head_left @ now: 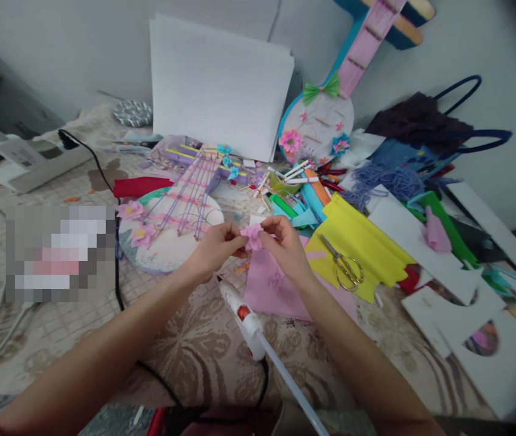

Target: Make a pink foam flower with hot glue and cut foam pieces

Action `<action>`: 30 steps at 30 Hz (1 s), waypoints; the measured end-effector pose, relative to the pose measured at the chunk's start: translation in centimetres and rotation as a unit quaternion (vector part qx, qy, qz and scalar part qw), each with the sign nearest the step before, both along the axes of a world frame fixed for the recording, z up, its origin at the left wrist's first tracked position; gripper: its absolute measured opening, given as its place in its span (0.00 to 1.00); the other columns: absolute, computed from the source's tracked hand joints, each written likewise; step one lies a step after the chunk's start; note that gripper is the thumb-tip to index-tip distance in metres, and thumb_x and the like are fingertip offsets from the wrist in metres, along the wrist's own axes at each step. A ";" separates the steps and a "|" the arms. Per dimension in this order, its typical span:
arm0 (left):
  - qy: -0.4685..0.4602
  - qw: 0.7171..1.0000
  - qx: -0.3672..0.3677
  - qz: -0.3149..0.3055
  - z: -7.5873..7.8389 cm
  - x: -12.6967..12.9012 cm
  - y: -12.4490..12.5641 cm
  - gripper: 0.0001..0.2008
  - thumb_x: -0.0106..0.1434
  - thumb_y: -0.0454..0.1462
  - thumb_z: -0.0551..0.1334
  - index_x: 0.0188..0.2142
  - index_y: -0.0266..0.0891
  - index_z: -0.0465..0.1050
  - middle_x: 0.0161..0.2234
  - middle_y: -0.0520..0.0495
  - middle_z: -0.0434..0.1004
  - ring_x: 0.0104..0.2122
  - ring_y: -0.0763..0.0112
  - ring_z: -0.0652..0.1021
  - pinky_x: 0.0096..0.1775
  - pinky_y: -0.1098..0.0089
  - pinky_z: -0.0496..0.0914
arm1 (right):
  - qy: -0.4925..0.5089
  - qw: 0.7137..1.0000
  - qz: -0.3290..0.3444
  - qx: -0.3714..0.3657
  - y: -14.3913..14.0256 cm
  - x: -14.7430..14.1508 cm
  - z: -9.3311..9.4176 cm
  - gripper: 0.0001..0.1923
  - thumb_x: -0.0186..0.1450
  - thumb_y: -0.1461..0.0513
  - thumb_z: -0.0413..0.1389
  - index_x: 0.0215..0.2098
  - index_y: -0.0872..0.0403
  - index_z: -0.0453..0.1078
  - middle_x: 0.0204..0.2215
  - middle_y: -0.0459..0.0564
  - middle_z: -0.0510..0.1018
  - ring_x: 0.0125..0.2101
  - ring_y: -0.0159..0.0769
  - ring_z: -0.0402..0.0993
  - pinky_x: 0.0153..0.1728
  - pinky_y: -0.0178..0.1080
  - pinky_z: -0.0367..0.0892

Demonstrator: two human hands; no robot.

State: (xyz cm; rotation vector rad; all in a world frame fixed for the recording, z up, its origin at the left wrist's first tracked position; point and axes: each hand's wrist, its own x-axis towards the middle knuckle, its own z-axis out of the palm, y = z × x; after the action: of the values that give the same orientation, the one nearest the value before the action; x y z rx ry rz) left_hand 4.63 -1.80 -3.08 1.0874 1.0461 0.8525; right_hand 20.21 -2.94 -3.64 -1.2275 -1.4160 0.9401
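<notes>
Both hands meet over the middle of the patterned cloth, pinching a small pink paper flower point(253, 235) between them. My left hand point(217, 245) grips its left side with thumb and fingers. My right hand point(285, 242) holds its right side. Under the hands lies a pink sheet point(272, 290). A white hot glue gun point(244, 318) lies just below the hands, its nozzle pointing up toward them and a glue stick jutting out behind.
A craft guitar with pink flowers point(171, 224) lies to the left. Yellow sheets point(367, 242) with gold scissors point(346, 269) lie to the right. White cut-out boards point(467, 339) sit at the far right. A stack of white paper point(217, 85) leans on the wall. A black cable point(117, 284) crosses the cloth.
</notes>
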 end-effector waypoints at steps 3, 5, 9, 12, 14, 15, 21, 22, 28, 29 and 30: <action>-0.003 1.000 0.001 0.002 -0.1 0.0 0.0 0.07 0.56 0.33 0.60 0.25 0.35 0.62 0.21 0.52 0.70 0.22 0.77 0.74 0.30 0.72 0.72 | 0.059 0.998 0.005 -0.027 -0.1 -0.2 -0.3 0.12 0.57 0.63 0.55 0.40 0.50 0.62 0.35 0.46 0.70 0.36 0.32 0.68 0.37 0.37 0.64; -0.004 1.000 0.001 0.001 -0.2 0.0 0.1 0.07 0.56 0.33 0.60 0.25 0.35 0.62 0.22 0.52 0.71 0.22 0.77 0.74 0.30 0.72 0.72 | 0.082 0.995 0.012 -0.051 -0.1 -0.4 -0.5 0.14 0.56 0.63 0.55 0.41 0.50 0.62 0.33 0.45 0.69 0.34 0.32 0.67 0.35 0.37 0.63; -0.008 1.000 0.004 -0.001 -0.4 0.0 0.1 0.07 0.56 0.32 0.60 0.25 0.35 0.62 0.21 0.52 0.71 0.22 0.77 0.74 0.29 0.72 0.72 | 0.110 0.992 0.020 -0.064 -0.2 -0.8 -0.7 0.17 0.53 0.65 0.56 0.42 0.50 0.62 0.31 0.43 0.68 0.31 0.30 0.65 0.34 0.36 0.61; -0.007 1.000 0.004 0.004 -0.4 0.0 0.1 0.07 0.56 0.32 0.60 0.25 0.35 0.62 0.22 0.51 0.71 0.22 0.77 0.74 0.29 0.72 0.71 | 0.128 0.989 0.016 -0.068 -0.2 -0.9 -0.7 0.18 0.53 0.65 0.55 0.42 0.50 0.62 0.31 0.43 0.68 0.31 0.30 0.65 0.33 0.36 0.61; -0.004 1.000 0.003 0.006 -0.3 0.0 0.1 0.07 0.56 0.32 0.60 0.25 0.35 0.62 0.22 0.51 0.71 0.22 0.77 0.74 0.29 0.72 0.72 | 0.151 0.985 0.015 -0.082 -0.2 -0.9 -0.7 0.17 0.53 0.65 0.55 0.42 0.50 0.62 0.31 0.43 0.68 0.30 0.30 0.66 0.33 0.36 0.62; -0.004 1.000 0.004 0.006 -0.3 0.0 0.1 0.07 0.56 0.33 0.60 0.25 0.35 0.62 0.21 0.51 0.71 0.21 0.77 0.74 0.29 0.73 0.72 | 0.164 0.982 0.015 -0.090 -0.2 -0.9 -0.7 0.17 0.53 0.65 0.55 0.42 0.50 0.62 0.31 0.43 0.68 0.30 0.30 0.66 0.33 0.36 0.62; -0.008 1.000 0.004 0.010 -0.4 0.1 0.1 0.07 0.56 0.33 0.60 0.25 0.35 0.62 0.21 0.51 0.71 0.21 0.77 0.74 0.29 0.72 0.72 | 0.193 0.976 0.004 -0.098 -0.2 -1.1 -0.7 0.18 0.52 0.66 0.55 0.41 0.50 0.62 0.30 0.42 0.68 0.29 0.29 0.66 0.33 0.35 0.62; -0.008 1.000 0.003 0.011 -0.4 0.2 0.0 0.07 0.56 0.32 0.60 0.25 0.35 0.62 0.21 0.51 0.72 0.21 0.77 0.74 0.29 0.72 0.72 | 0.194 0.976 0.003 -0.098 -0.2 -1.1 -0.7 0.18 0.52 0.67 0.55 0.41 0.51 0.62 0.30 0.42 0.68 0.29 0.28 0.66 0.33 0.35 0.62; -0.003 1.000 0.010 0.010 -0.5 0.3 -0.1 0.07 0.56 0.32 0.61 0.25 0.35 0.62 0.21 0.52 0.71 0.21 0.77 0.74 0.29 0.72 0.72 | 0.170 0.982 -0.002 -0.089 -0.1 -1.2 -1.1 0.19 0.51 0.67 0.55 0.42 0.50 0.62 0.30 0.43 0.69 0.30 0.30 0.67 0.32 0.35 0.62; -0.005 1.000 0.011 0.010 -0.5 0.3 -0.1 0.07 0.56 0.32 0.61 0.25 0.35 0.62 0.21 0.52 0.71 0.21 0.77 0.74 0.29 0.72 0.72 | 0.162 0.983 -0.006 -0.087 -0.1 -1.2 -1.2 0.19 0.51 0.67 0.55 0.41 0.50 0.62 0.30 0.43 0.69 0.30 0.30 0.67 0.32 0.35 0.62; -0.008 1.000 0.012 0.010 -0.5 0.3 -0.1 0.07 0.55 0.32 0.61 0.25 0.35 0.62 0.21 0.52 0.71 0.21 0.77 0.74 0.29 0.72 0.72 | 0.159 0.983 -0.008 -0.087 -0.1 -1.2 -1.2 0.19 0.51 0.67 0.55 0.41 0.50 0.62 0.30 0.43 0.69 0.30 0.30 0.67 0.32 0.35 0.63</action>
State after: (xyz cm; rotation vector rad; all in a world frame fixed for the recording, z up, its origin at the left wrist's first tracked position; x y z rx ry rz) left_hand 4.95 -1.91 -3.62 1.0901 1.0385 0.8902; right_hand 18.99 -3.08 -4.81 -1.1519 -1.0895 1.2097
